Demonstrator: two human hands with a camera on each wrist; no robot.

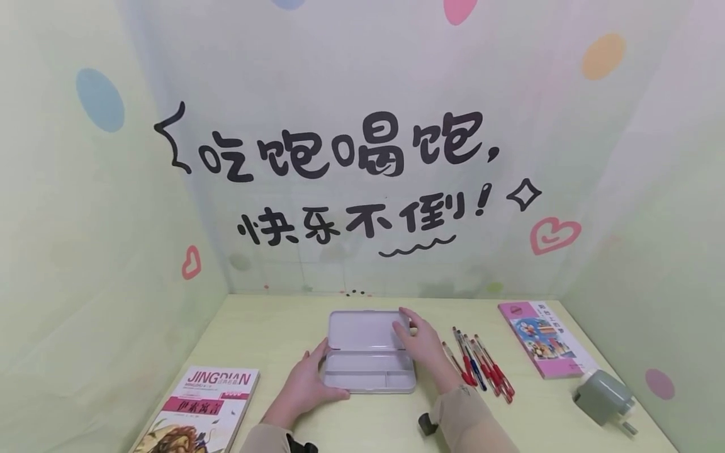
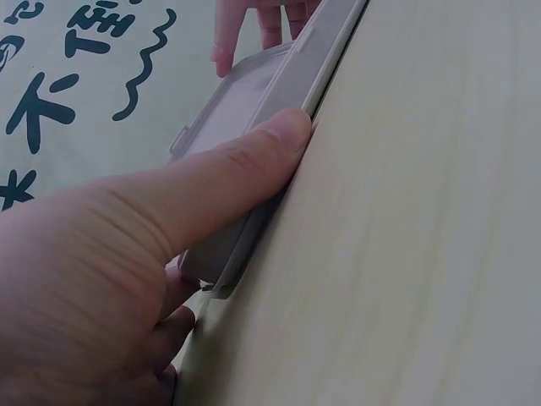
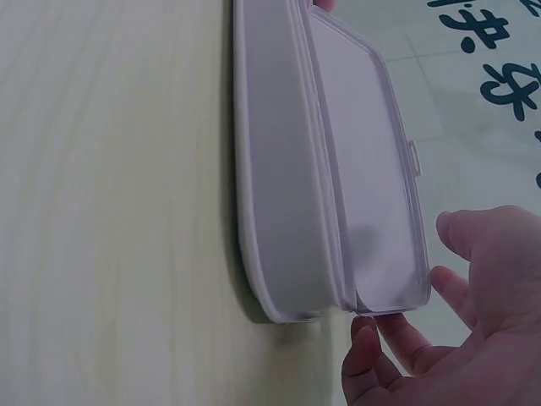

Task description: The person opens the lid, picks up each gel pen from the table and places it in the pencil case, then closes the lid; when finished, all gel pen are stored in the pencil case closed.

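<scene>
A pale lilac pencil case (image 1: 369, 380) stands on the table with its lid raised toward the wall; its tray has divided compartments. My left hand (image 1: 308, 384) grips the case's left end. In the left wrist view, the left thumb (image 2: 283, 131) presses on the near edge and the other fingers curl at the end. Around the lid's right edge is my right hand (image 1: 421, 343). Its fingertips touch the lid (image 3: 372, 169) from the far side in the right wrist view, while the thumb stays apart from it.
Several red and blue pens (image 1: 481, 368) lie right of the case. A pink book (image 1: 540, 340) is at the far right, with a grey-green pencil sharpener (image 1: 606, 397) near it. Another book (image 1: 198, 409) lies front left. A printed cloth wall (image 1: 362, 270) encloses the table (image 1: 272, 321).
</scene>
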